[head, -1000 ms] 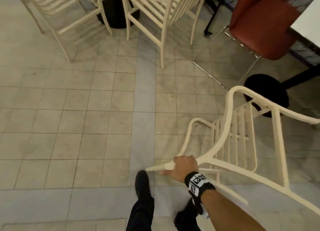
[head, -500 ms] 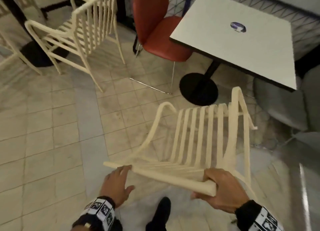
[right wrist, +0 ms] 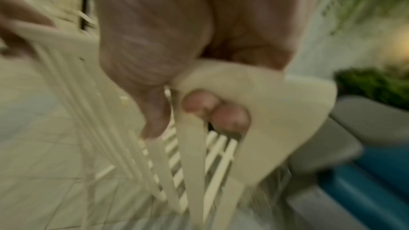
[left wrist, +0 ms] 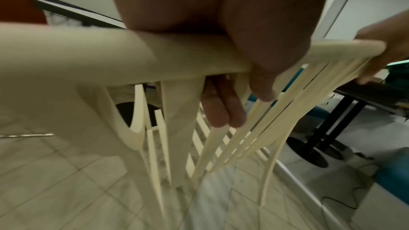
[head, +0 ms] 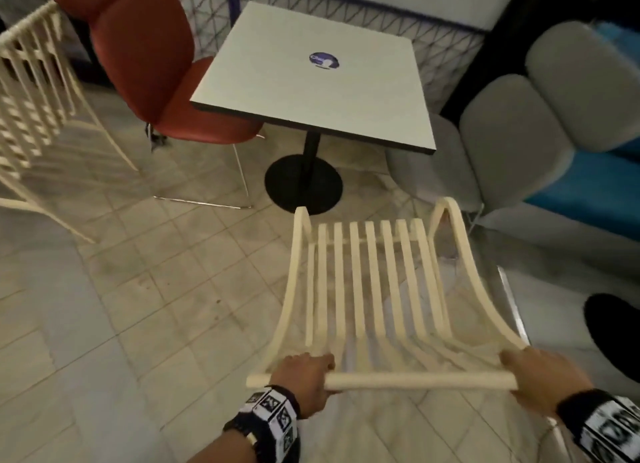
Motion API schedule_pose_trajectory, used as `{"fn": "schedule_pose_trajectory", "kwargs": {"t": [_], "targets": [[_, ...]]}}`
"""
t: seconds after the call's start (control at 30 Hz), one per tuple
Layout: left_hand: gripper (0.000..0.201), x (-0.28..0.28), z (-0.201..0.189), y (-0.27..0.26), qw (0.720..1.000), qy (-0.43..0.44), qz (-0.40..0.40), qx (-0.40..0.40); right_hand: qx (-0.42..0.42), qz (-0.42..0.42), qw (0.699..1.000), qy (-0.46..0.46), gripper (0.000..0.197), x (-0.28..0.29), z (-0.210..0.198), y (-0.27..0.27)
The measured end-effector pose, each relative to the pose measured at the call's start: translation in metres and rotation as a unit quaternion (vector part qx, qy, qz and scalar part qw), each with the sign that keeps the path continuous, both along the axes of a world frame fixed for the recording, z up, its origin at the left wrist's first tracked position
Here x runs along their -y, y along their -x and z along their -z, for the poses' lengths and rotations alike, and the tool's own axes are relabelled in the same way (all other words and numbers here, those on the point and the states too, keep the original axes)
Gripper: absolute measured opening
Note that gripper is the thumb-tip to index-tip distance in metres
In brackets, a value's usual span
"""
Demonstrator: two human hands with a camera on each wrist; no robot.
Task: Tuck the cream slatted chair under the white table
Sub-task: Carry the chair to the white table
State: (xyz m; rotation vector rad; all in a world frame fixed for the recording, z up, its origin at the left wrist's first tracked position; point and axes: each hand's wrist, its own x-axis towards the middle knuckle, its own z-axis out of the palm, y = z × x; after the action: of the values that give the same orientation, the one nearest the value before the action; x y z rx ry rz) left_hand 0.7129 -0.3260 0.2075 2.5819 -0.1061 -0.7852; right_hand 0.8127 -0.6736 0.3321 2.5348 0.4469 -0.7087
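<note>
The cream slatted chair [head: 377, 289] stands in front of me with its seat towards the white table [head: 311, 78], a short way off the table's black round base [head: 303, 183]. My left hand [head: 304, 379] grips the left part of the chair's top rail; in the left wrist view my fingers [left wrist: 223, 109] curl round the cream rail [left wrist: 88, 55]. My right hand [head: 543, 376] grips the rail's right corner, and the blurred right wrist view shows fingertips [right wrist: 217, 109] wrapped over the chair corner [right wrist: 276, 111].
A red padded chair [head: 156, 64] sits at the table's left side, a grey padded chair [head: 502, 133] at its right with a blue seat [head: 595, 192] behind. Another cream slatted chair [head: 34, 116] stands far left. Tiled floor lies between.
A second ago only my right hand held the chair by one corner. My left hand has joined on the rail, and the chair now faces the table squarely and closer to it.
</note>
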Motion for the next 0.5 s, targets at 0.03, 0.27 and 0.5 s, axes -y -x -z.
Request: {"fn": "schedule_pose_trajectory", "kwargs": {"t": [0.03,0.27,0.5], "targets": [[0.041,0.012,-0.005,-0.008,1.000,0.002,0.019,-0.001,0.008,0.008,1.000,0.017,0.031,0.007,0.001,-0.001],[0.034,0.006,-0.021,-0.044,0.993,-0.056,0.103,0.034,0.002,0.113,0.993,-0.037,0.037,0.022,0.030,0.041],[0.033,-0.057,-0.022,-0.025,0.989,-0.116,0.094,0.015,-0.022,0.118,0.990,-0.080,0.028,-0.030,0.070,0.067]]}}
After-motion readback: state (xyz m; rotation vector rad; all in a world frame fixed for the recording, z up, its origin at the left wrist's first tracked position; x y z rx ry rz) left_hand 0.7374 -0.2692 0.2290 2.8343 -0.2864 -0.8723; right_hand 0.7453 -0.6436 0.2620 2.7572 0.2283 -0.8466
